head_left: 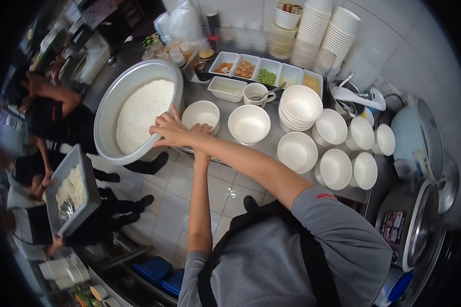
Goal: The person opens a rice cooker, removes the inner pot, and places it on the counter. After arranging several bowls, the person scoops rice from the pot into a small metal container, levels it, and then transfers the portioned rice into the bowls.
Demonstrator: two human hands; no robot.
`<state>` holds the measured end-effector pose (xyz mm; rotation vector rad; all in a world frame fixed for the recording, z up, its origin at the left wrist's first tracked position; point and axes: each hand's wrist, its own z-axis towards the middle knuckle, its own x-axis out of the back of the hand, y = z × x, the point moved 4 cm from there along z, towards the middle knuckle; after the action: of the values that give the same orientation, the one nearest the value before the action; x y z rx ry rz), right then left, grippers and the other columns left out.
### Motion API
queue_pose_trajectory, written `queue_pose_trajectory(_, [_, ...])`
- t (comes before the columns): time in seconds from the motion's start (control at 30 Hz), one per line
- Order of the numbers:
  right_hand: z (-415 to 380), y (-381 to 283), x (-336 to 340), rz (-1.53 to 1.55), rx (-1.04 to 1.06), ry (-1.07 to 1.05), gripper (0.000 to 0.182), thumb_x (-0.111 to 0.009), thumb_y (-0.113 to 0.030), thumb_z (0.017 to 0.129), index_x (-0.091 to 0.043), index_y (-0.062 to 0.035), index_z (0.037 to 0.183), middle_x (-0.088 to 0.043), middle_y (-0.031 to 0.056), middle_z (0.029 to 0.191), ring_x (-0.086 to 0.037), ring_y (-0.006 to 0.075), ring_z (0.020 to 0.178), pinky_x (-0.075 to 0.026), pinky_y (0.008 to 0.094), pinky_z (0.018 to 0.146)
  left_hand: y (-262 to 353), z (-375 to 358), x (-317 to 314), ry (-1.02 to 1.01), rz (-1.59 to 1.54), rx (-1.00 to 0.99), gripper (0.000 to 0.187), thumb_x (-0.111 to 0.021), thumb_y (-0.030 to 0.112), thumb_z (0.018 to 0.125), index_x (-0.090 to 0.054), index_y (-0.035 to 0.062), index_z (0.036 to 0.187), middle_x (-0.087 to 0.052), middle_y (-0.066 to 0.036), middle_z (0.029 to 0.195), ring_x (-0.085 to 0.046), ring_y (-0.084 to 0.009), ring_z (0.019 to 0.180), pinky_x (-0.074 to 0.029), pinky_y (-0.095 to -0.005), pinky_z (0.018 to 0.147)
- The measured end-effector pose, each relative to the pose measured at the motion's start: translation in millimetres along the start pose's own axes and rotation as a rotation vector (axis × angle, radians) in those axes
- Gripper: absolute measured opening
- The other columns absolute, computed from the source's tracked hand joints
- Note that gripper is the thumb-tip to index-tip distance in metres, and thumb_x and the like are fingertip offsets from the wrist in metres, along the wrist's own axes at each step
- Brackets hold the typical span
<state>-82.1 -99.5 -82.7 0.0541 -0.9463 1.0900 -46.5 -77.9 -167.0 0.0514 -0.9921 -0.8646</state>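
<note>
At the left stands a large metal pot (pixel 105 115) filled with what looks like white rice (pixel 143 115). My right hand (pixel 171 129) reaches across my body and grips the pot's near right rim. Crossing beneath that forearm, my left hand (pixel 203 128) is partly hidden; its fingers appear curled over the near rim of a white bowl (pixel 201 110). To the right of it is another white bowl (pixel 249 124), with a mug (pixel 254 94) holding a spoon behind it. A stack of white bowls (pixel 300 106) and several single ones sit further right.
Topping trays (pixel 266 71) and tall cup stacks (pixel 315 25) line the back. At right are a blue-grey tub (pixel 417 138) and a rice cooker (pixel 410 225). At left, a person holds a grey bin (pixel 84 189) of rice with a scoop; others stand nearby.
</note>
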Motion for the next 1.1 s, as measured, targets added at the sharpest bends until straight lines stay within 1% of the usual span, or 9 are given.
queue_pose_trajectory(0.2, [-10, -7, 53, 0.199, -0.151, 0.019, 0.045, -0.065, -0.032, 0.077, -0.053, -0.0166, 0.118, -0.045, 0.0104, 0.118, -0.029, 0.0306, 0.127, -0.013, 0.0561, 0.106, 25, 43, 8, 0.188, 0.405, -0.192, 0.037, -0.066, 0.018, 0.076, -0.057, 0.0076, 0.110, -0.058, -0.012, 0.102, -0.052, -0.0343, 0.100, -0.041, -0.0454, 0.084])
queue_pose_trajectory(0.37, [-105, 32, 198, -0.209, -0.355, 0.258, 0.038, -0.067, -0.018, 0.073, -0.061, -0.0126, 0.109, -0.053, 0.0146, 0.113, -0.045, 0.0318, 0.111, -0.035, 0.0472, 0.092, 48, 14, -7, -0.036, 0.022, 0.288, 0.050, -0.068, 0.023, 0.076, -0.052, 0.0057, 0.121, -0.054, -0.017, 0.100, -0.059, -0.0310, 0.082, -0.048, -0.0374, 0.064])
queue_pose_trajectory(0.43, [-163, 46, 253, -0.318, -0.633, 0.120, 0.044, -0.067, -0.023, 0.074, -0.057, -0.0057, 0.113, -0.057, 0.0166, 0.108, -0.051, 0.0284, 0.108, -0.026, 0.0545, 0.099, 72, 5, -20, -0.101, -0.038, 0.314, 0.048, -0.067, 0.020, 0.077, -0.052, 0.0014, 0.119, -0.053, -0.019, 0.092, -0.061, -0.0293, 0.068, -0.050, -0.0342, 0.057])
queue_pose_trajectory(0.47, [-181, 37, 271, -0.634, -0.731, -0.029, 0.032, -0.067, -0.021, 0.073, -0.061, -0.0039, 0.099, -0.061, 0.0165, 0.098, -0.052, 0.0294, 0.107, -0.027, 0.0597, 0.097, 69, 5, -26, -0.112, -0.069, 0.322, 0.048, -0.067, 0.019, 0.077, -0.052, 0.0001, 0.119, -0.053, -0.018, 0.092, -0.061, -0.0287, 0.066, -0.050, -0.0341, 0.056])
queue_pose_trajectory(0.53, [-230, 55, 272, -0.611, -0.867, -0.253, 0.022, -0.063, -0.013, 0.074, -0.062, -0.0026, 0.093, -0.064, 0.0166, 0.085, -0.060, 0.0297, 0.094, -0.022, 0.0627, 0.099, 58, 6, -46, -0.134, -0.133, 0.329, 0.046, -0.066, 0.017, 0.078, -0.052, -0.0025, 0.118, -0.053, -0.018, 0.091, -0.060, -0.0275, 0.061, -0.051, -0.0340, 0.053])
queue_pose_trajectory(0.73, [-257, 64, 278, -0.636, -0.819, -0.135, 0.015, -0.051, 0.002, 0.071, -0.061, -0.0038, 0.080, -0.065, 0.0145, 0.072, -0.064, 0.0297, 0.078, -0.023, 0.0611, 0.099, 53, 36, -45, -0.112, -0.194, 0.444, 0.046, -0.065, 0.020, 0.080, -0.053, -0.0006, 0.119, -0.055, -0.017, 0.090, -0.058, -0.0314, 0.077, -0.046, -0.0421, 0.068])
queue_pose_trajectory(0.83, [-256, 59, 292, -0.618, -0.811, -0.154, 0.010, -0.056, -0.008, 0.081, -0.062, -0.0054, 0.088, -0.065, 0.0141, 0.074, -0.064, 0.0293, 0.079, -0.027, 0.0549, 0.098, 85, 36, -18, -0.122, -0.253, 0.625, 0.048, -0.065, 0.022, 0.081, -0.051, -0.0001, 0.121, -0.055, -0.017, 0.094, -0.058, -0.0307, 0.078, -0.046, -0.0407, 0.070])
queue_pose_trajectory(1.03, [-240, 37, 330, -0.571, -0.745, 0.013, 0.009, -0.057, -0.010, 0.081, -0.062, -0.0074, 0.088, -0.065, 0.0121, 0.075, -0.064, 0.0278, 0.079, -0.030, 0.0556, 0.095, 88, -10, 21, 0.235, 0.115, 0.272, 0.051, -0.066, 0.012, 0.078, -0.047, 0.0027, 0.125, -0.047, -0.020, 0.112, -0.049, -0.0354, 0.104, -0.041, -0.0419, 0.085])
queue_pose_trajectory(1.1, [-229, 24, 344, -0.570, -0.745, -0.010, 0.010, -0.057, -0.011, 0.082, -0.062, -0.0077, 0.090, -0.065, 0.0101, 0.078, -0.063, 0.0269, 0.080, -0.031, 0.0538, 0.096, 67, -8, 32, 0.238, 0.124, 0.358, 0.051, -0.066, 0.010, 0.078, -0.047, 0.0039, 0.125, -0.041, -0.024, 0.119, -0.044, -0.0385, 0.110, -0.039, -0.0426, 0.089])
